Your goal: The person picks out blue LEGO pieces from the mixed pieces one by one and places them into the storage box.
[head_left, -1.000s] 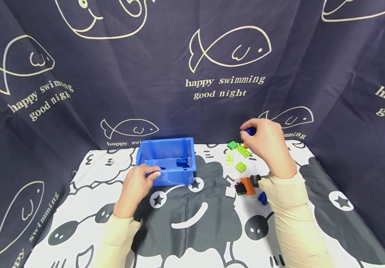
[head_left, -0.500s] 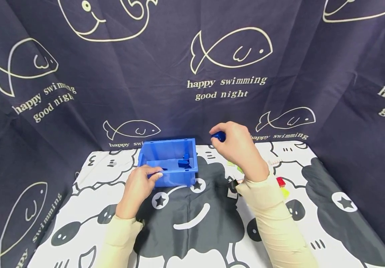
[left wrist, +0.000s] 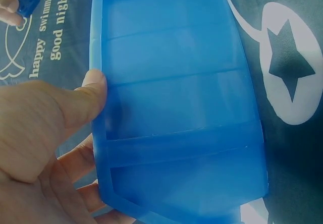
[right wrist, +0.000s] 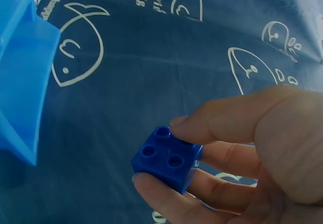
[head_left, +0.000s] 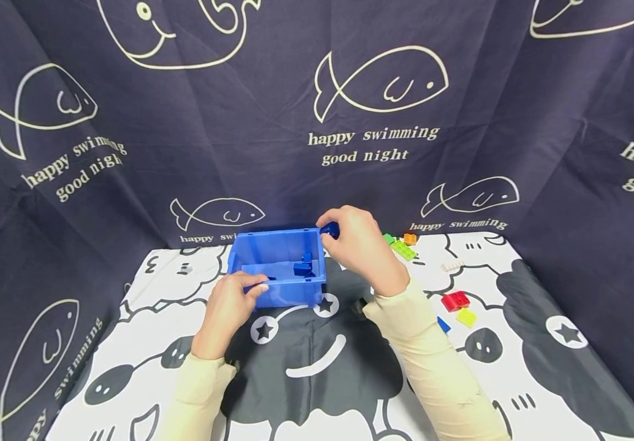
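My left hand (head_left: 230, 309) grips the near wall of a blue plastic bin (head_left: 289, 294), thumb on one side of the rim and fingers on the other in the left wrist view. Several dark blue bricks (head_left: 302, 268) lie at the bin's right inside. Between thumb and fingers of my right hand (head_left: 356, 240) is a blue toy brick (right wrist: 166, 156) with round studs on top. That hand is up beside the bin's right rear corner in the head view; in the right wrist view the brick is apart from the bin.
Right of the bin lie loose bricks: light green (head_left: 403, 249), orange (head_left: 410, 239), red (head_left: 456, 301), yellow (head_left: 466, 316) and a blue piece (head_left: 443, 324). My right sleeve (head_left: 432, 361) hides part of the pile. A dark fish-print cloth (head_left: 272, 153) hangs behind the table.
My right hand has carried the blue brick leftward from above the loose bricks to the bin's right side. The left hand keeps its grip on the bin wall.
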